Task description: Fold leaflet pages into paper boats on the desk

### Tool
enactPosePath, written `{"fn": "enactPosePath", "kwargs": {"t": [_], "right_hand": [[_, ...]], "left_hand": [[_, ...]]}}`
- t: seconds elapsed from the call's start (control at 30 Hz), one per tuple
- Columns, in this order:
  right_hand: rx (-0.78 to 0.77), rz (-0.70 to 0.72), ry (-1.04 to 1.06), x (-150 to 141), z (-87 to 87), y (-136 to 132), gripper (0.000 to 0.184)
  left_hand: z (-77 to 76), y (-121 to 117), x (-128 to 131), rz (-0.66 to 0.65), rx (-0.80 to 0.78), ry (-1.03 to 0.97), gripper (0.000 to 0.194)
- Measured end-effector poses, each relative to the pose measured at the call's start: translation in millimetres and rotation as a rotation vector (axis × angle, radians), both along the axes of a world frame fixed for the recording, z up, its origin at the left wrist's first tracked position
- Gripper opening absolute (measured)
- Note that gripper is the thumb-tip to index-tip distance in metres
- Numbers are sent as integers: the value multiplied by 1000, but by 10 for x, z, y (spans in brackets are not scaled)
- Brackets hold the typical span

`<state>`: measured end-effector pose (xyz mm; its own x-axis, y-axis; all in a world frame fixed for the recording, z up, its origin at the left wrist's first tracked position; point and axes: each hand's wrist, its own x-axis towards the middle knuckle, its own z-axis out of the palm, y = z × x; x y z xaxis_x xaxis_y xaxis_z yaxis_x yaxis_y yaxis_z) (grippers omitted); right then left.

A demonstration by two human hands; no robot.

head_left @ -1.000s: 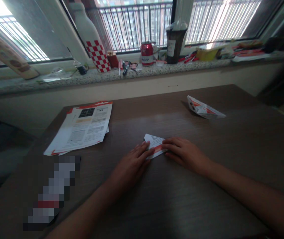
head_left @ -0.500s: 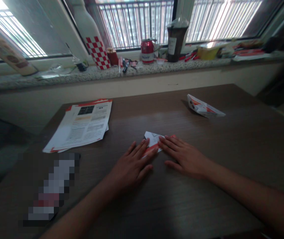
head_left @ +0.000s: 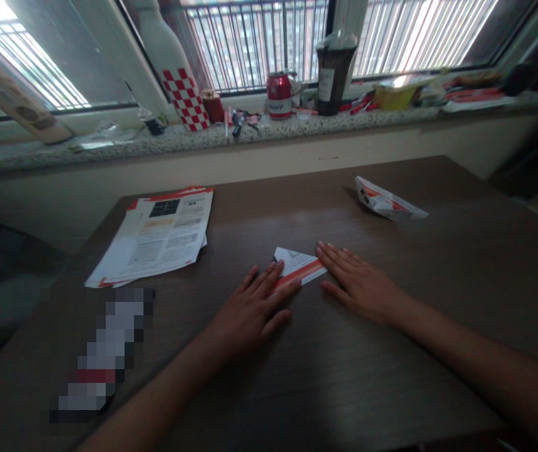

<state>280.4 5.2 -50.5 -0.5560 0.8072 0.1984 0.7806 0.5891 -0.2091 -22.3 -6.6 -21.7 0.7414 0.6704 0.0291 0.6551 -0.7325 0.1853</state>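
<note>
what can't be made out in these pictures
All in the head view:
- folded paper: left end hidden by left hand, right tip by right hand
- printed sheets: text too small
- long object: blurred by pixelation
- checkered bottle: top cut off by upper edge

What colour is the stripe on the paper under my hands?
Orange-red stripe, clearest in the head view.

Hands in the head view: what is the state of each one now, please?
Left hand: open, fingers spread, pressing on the folded paper, not gripping it.
Right hand: open, fingers extended, fingertips at the paper's right end, holding nothing.
</note>
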Motion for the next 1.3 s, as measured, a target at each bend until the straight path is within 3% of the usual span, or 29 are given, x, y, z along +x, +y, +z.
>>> {"fn": "enactPosePath", "kwargs": {"t": [0.17,0.37,0.7,1.03,1.3], "right_hand": [[-10,20,-10,27,35,46,70],[10,9,17,-25,149,51,57],[-11,169,185,-73,186,111,30],[35,154,210,-107,224,90,26],[36,123,207,-145,219,101,26]], "left_hand": [[62,24,2,-5,6,-16,59],[0,123,-30,40,33,-114,43],[-40,127,4,65,56,-226,30],[26,93,41,94,100,-221,28],[-12,107,69,130,121,-230,25]]}}
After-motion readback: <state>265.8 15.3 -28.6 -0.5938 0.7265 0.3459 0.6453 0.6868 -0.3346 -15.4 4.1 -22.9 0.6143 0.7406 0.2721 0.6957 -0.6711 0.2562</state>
